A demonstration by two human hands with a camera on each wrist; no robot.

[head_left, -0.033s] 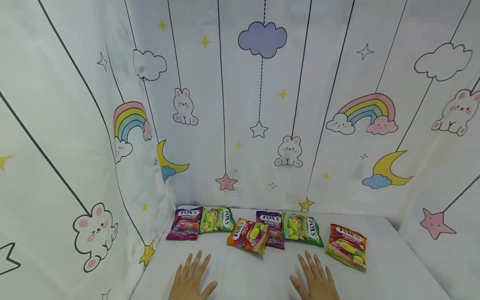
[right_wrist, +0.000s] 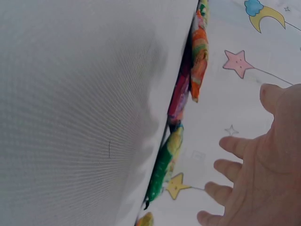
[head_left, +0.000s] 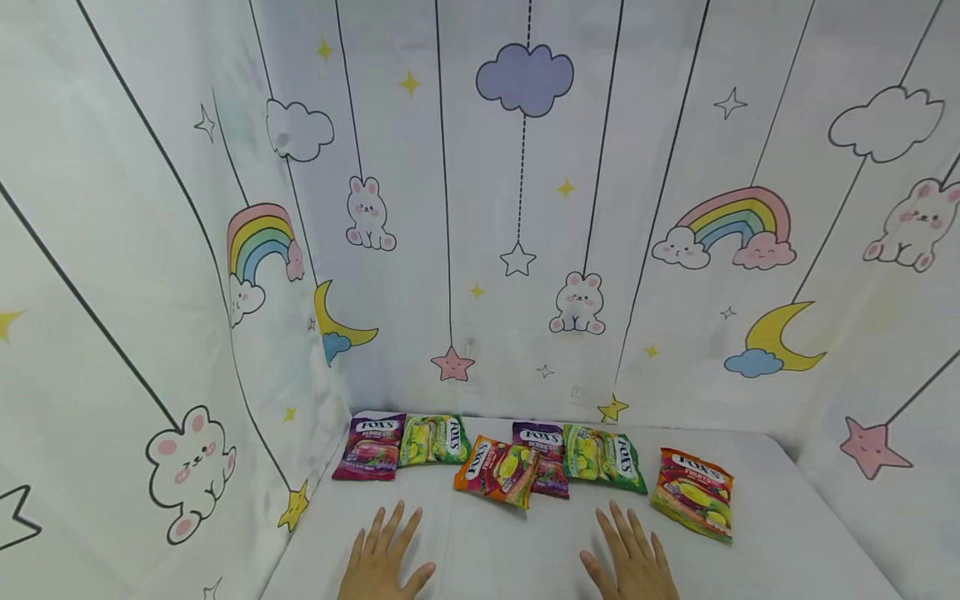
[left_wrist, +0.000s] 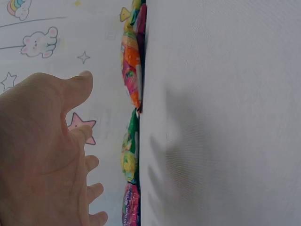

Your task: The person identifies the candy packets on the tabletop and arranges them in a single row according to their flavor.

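**Two flat hands in front of a row of candy bags**

The left hand (head_left: 384, 560) is lying palm down on the white table (head_left: 787, 542), its fingers straight and spread, holding nothing. The right hand (head_left: 632, 559) is lying the same way well to its right, fingers fanned out, also gripping nothing. Both are sitting at the near edge, apart from the bags.

Nearest the left hand's fingertips, the orange candy bag (head_left: 497, 472) is lying tilted, overlapping the lower edge of a purple candy bag (head_left: 542, 458) behind it. Touching that purple one on the right, a green candy bag (head_left: 604, 457) is lying just beyond the right hand's fingers. Further right, standing alone, a red candy bag (head_left: 693, 493) is lying slanted.

Toward the left corner, another purple bag (head_left: 371, 447) and another green bag (head_left: 433, 440) are lying side by side, touching. Behind everything, a backdrop (head_left: 525, 208) printed with clouds, rainbows, rabbits, moons and stars is hanging around the table.
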